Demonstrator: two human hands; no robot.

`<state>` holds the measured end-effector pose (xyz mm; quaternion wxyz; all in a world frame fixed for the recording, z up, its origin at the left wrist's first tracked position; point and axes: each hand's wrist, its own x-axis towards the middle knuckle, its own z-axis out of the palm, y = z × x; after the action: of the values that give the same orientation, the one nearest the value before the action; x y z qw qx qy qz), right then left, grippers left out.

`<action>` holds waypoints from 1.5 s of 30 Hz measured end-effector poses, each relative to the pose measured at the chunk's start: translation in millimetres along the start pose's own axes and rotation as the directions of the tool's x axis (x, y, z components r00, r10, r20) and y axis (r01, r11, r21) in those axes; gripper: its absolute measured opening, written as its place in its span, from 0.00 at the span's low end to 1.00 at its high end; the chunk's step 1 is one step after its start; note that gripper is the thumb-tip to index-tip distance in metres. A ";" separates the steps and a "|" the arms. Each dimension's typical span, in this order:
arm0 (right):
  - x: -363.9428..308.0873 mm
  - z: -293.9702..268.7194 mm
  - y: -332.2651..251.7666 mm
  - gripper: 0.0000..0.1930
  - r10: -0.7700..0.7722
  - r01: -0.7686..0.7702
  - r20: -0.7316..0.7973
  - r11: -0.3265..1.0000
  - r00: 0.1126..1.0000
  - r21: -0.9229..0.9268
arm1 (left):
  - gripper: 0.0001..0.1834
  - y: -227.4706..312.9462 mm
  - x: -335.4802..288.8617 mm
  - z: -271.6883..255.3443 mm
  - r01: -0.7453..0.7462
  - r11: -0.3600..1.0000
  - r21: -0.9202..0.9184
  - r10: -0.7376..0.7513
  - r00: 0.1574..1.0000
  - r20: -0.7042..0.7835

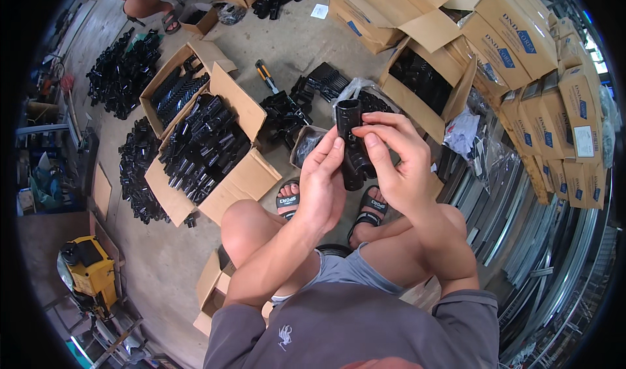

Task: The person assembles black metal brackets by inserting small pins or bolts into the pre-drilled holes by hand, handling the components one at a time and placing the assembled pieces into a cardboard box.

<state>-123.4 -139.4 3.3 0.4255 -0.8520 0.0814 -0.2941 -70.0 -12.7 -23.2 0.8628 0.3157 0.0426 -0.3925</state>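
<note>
Gripping black tube connector (352, 144) upright, left hand (321, 186) and right hand (394, 163) both closed on it; better keeping halves aligned, thumbs squeezing evenly.

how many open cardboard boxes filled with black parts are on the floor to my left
2: a large open cardboard box of black metal parts by the left knee, and a smaller open cardboard box just behind it. Others may be hidden.

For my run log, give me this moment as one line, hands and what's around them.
left hand: grips black tube fitting | right hand: fingertips pinching its upper part | held upright above sandalled feet | open box of black fittings at left
</note>
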 end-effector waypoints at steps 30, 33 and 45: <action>-5.7 -25.6 23.4 0.07 0.078 -0.077 -0.032 0.997 0.996 0.031 | 0.38 -45.7 174.4 -236.2 0.399 0.686 0.608 0.396 0.497 -0.772; 0.0 -37.0 9.8 0.07 0.151 -0.145 -0.056 0.985 0.987 0.097 | 0.32 -43.4 141.7 -280.9 0.628 0.335 0.703 0.370 0.598 -0.711; -4.6 -90.5 19.2 0.23 0.501 -0.369 -0.214 0.812 0.838 0.452 | 0.15 -57.0 222.2 -175.8 0.111 -0.357 0.928 0.272 0.962 -0.010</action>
<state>-176.6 -210.8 28.6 0.6248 -0.6462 0.2849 -0.3331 73.5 -83.7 -263.9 0.2434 0.9320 -0.2206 -0.1532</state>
